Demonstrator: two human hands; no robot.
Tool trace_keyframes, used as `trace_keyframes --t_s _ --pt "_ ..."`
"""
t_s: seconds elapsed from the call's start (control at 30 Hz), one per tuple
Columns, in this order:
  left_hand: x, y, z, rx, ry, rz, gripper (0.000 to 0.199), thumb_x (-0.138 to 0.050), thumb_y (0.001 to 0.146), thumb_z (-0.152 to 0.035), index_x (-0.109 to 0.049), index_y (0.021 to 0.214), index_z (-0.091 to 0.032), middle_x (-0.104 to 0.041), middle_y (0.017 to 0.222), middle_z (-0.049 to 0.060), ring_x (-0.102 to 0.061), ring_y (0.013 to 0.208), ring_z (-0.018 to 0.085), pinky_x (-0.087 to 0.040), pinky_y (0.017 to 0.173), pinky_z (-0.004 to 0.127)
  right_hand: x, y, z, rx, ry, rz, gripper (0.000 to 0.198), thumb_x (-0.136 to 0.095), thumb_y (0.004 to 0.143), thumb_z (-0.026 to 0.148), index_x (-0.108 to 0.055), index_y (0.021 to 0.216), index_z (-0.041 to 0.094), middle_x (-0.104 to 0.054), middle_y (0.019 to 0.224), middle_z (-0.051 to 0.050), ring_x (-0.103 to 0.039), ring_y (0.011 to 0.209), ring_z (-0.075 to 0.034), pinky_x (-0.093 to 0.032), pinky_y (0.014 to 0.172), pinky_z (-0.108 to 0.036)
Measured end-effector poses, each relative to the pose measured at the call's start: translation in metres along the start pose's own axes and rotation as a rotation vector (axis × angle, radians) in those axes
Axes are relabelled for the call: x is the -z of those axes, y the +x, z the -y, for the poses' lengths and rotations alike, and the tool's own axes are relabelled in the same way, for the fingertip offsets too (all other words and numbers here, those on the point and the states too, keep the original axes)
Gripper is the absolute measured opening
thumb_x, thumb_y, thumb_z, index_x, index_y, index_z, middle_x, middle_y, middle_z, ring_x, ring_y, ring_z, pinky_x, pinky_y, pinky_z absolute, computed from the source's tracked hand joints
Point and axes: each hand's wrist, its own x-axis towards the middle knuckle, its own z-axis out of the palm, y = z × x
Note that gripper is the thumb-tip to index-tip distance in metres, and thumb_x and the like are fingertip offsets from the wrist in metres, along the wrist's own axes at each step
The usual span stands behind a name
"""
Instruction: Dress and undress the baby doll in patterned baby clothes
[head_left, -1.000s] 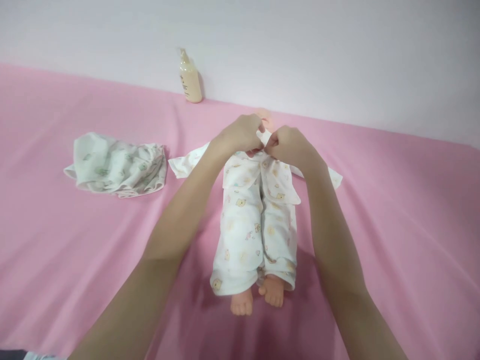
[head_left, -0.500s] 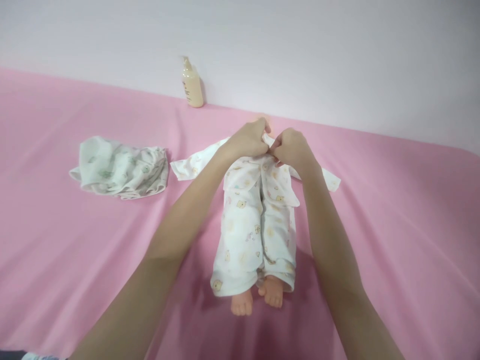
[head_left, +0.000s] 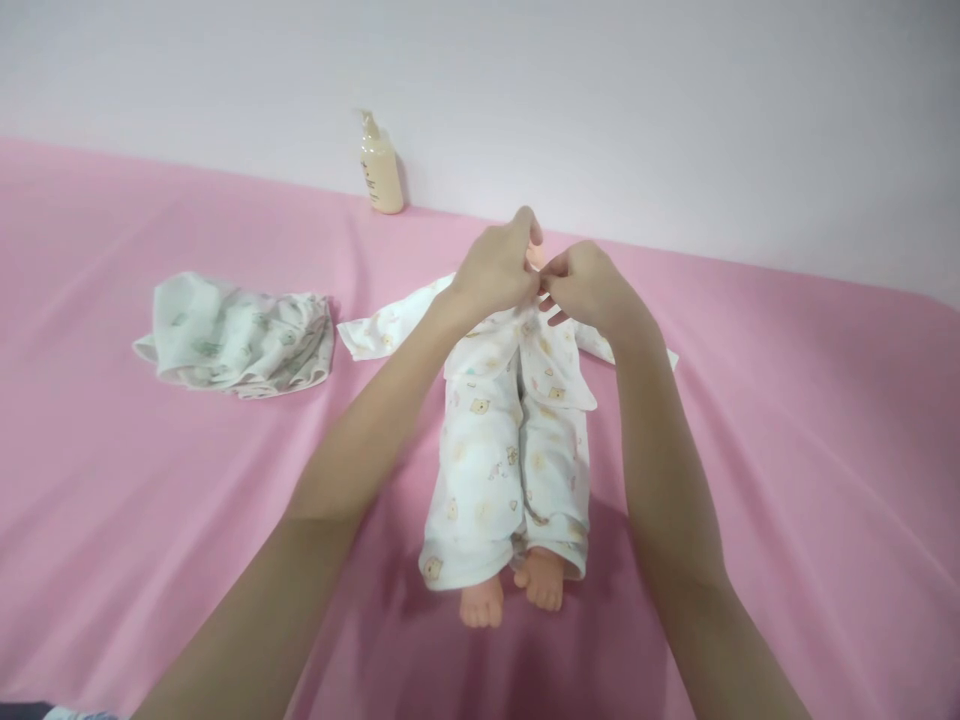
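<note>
A baby doll lies on its back, feet (head_left: 481, 603) toward me, in white pants (head_left: 484, 490) and a white long-sleeved shirt (head_left: 559, 375) with small printed bears. Both my hands meet over the shirt's neck opening and cover most of the doll's head. My left hand (head_left: 497, 268) has its fingers curled and pressed together above the collar. Close beside it, my right hand (head_left: 592, 285) pinches thumb and forefinger, its other fingers loosely apart. Whatever lies between the fingertips is hidden. The shirt's sleeves (head_left: 394, 322) spread out to both sides.
A crumpled white cloth with green print (head_left: 240, 335) lies left of the doll. A pale yellow pump bottle (head_left: 382, 175) stands at the back, near the white wall (head_left: 637, 110). Pink sheeting (head_left: 810, 450) with soft folds covers the surface.
Both hands have shifted slightly up toward the doll's head, away from the shirt's chest. My right hand's lower fingers have spread a little. The doll, cloth and bottle stay in place.
</note>
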Motion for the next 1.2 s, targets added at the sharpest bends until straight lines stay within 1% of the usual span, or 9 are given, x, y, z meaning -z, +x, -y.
trace_keyframes --t_s 0.1,0.23,0.37,0.43,0.5,0.6,0.77,1.0,1.2 --pt "-0.002 0.0 0.0 0.002 -0.04 -0.011 0.031 -0.062 0.073 -0.013 -0.052 0.101 -0.022 -0.063 0.07 0.002 -0.062 0.09 0.026 -0.045 0.084 0.038 0.003 -0.006 0.018 -0.125 -0.04 0.152 0.014 -0.067 0.075 0.012 -0.055 0.068 0.018 -0.053 0.057 -0.003 -0.062 0.063 -0.021 -0.06 0.053 -0.043" --pt "-0.002 0.0 0.0 0.036 -0.104 0.007 0.03 -0.06 0.078 -0.015 -0.05 0.106 -0.021 -0.063 0.074 0.003 -0.064 0.092 0.027 -0.046 0.086 0.041 0.005 -0.012 0.035 -0.167 -0.09 0.187 0.015 -0.06 0.078 0.01 -0.054 0.067 0.017 -0.058 0.065 -0.005 -0.064 0.069 -0.021 -0.06 0.057 -0.04" --pt "0.002 0.0 -0.002 0.104 -0.077 0.204 0.046 -0.058 0.082 -0.018 -0.038 0.123 -0.021 -0.063 0.084 0.005 -0.066 0.092 0.027 -0.05 0.086 0.043 0.007 -0.022 0.049 -0.181 -0.486 0.204 0.019 -0.056 0.079 0.009 -0.052 0.061 0.016 -0.057 0.063 -0.005 -0.06 0.059 -0.018 -0.053 0.053 -0.033" --pt "0.006 -0.001 -0.004 0.123 -0.021 0.332 0.056 -0.057 0.082 -0.019 -0.031 0.131 -0.022 -0.064 0.09 0.006 -0.066 0.095 0.028 -0.051 0.085 0.043 0.008 -0.028 0.058 -0.203 -0.718 0.323 0.019 -0.055 0.077 0.009 -0.051 0.06 0.016 -0.056 0.063 -0.004 -0.058 0.056 -0.016 -0.048 0.052 -0.03" --pt "0.011 -0.003 -0.007 0.133 0.053 0.426 0.063 -0.057 0.08 -0.02 -0.027 0.135 -0.023 -0.066 0.093 0.006 -0.066 0.098 0.028 -0.052 0.085 0.041 0.008 -0.034 0.067 -0.234 -0.828 0.468 0.016 -0.056 0.076 0.011 -0.052 0.061 0.016 -0.058 0.066 -0.004 -0.057 0.056 -0.015 -0.044 0.051 -0.028" --pt "0.02 -0.005 -0.011 0.181 0.186 0.512 0.064 -0.058 0.077 -0.019 -0.033 0.135 -0.025 -0.068 0.092 0.004 -0.067 0.099 0.028 -0.052 0.082 0.038 0.004 -0.039 0.074 -0.249 -0.839 0.557 0.011 -0.055 0.076 0.012 -0.055 0.067 0.016 -0.06 0.07 -0.003 -0.056 0.056 -0.013 -0.041 0.049 -0.026" --pt "0.029 -0.007 -0.015 0.187 0.266 0.648 0.058 -0.062 0.07 -0.02 -0.048 0.126 -0.027 -0.069 0.092 0.002 -0.067 0.097 0.026 -0.052 0.076 0.033 -0.003 -0.038 0.073 -0.239 -0.86 0.575 0.014 -0.054 0.077 0.011 -0.056 0.064 0.014 -0.06 0.067 -0.004 -0.055 0.054 -0.012 -0.039 0.05 -0.025" --pt "0.026 -0.006 -0.011 0.144 0.241 0.639 0.072 -0.061 0.065 -0.017 -0.037 0.133 -0.026 -0.069 0.095 0.004 -0.068 0.088 0.026 -0.05 0.069 0.03 -0.001 -0.034 0.065 -0.219 -0.806 0.537 0.009 -0.059 0.072 0.006 -0.063 0.072 0.015 -0.066 0.074 -0.005 -0.059 0.057 -0.014 -0.043 0.05 -0.026" --pt "0.028 -0.005 -0.006 0.089 0.268 0.656 0.062 -0.062 0.065 -0.022 -0.045 0.125 -0.027 -0.067 0.092 0.004 -0.067 0.085 0.025 -0.049 0.067 0.031 0.004 -0.027 0.061 -0.29 -0.732 0.596 0.014 -0.059 0.071 0.004 -0.066 0.076 0.015 -0.069 0.08 -0.005 -0.062 0.057 -0.015 -0.049 0.052 -0.027"
